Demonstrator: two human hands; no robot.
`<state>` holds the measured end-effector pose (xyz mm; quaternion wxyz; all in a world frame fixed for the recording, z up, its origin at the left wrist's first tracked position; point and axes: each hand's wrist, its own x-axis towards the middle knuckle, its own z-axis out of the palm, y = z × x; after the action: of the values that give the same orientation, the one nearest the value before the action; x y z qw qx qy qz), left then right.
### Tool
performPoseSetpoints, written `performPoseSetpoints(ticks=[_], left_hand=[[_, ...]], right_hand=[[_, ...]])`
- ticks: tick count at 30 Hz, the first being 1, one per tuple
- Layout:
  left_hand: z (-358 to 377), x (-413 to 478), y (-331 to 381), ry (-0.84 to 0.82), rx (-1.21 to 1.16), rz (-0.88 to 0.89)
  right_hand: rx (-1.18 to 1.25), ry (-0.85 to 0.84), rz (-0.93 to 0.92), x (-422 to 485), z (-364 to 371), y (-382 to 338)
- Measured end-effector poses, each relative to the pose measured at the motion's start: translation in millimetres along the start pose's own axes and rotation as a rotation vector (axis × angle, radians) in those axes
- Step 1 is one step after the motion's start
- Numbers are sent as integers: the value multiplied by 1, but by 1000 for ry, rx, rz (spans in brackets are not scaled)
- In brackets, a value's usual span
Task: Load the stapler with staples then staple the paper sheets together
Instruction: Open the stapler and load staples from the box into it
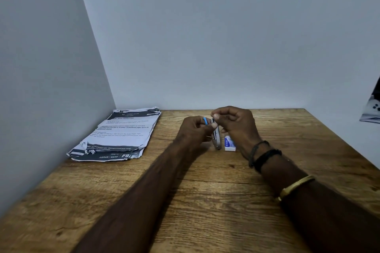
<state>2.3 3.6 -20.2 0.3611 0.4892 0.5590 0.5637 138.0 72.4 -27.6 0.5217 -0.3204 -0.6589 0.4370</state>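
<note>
A small metal stapler (216, 139) with a blue part stands on end between my hands above the wooden table (205, 201). My left hand (195, 131) grips its left side. My right hand (236, 124) pinches at its top end; whether staples are between those fingertips is too small to tell. A small white and blue staple box (229, 144) lies on the table just right of the stapler, partly behind my right wrist. The stack of printed paper sheets (119, 135), with torn, crumpled edges, lies at the left by the wall.
Grey walls close the table at the back and along the left. A dark and white object (373, 109) shows at the right edge of the view. The table's right edge runs diagonally past my right forearm.
</note>
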Motion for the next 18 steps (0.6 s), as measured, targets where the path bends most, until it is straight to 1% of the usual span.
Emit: performPoseSetpoints(ticks=[6,11,18], left_hand=[[2,-1,2,154,119,113],[2,-3,5,203,202,119],[0,0,2,247,247,164]], right_hand=[[6,-46,-16,1,6,-4],[-6,-32,-2,0,7,-3],[15,15,-2,0,11,-2]])
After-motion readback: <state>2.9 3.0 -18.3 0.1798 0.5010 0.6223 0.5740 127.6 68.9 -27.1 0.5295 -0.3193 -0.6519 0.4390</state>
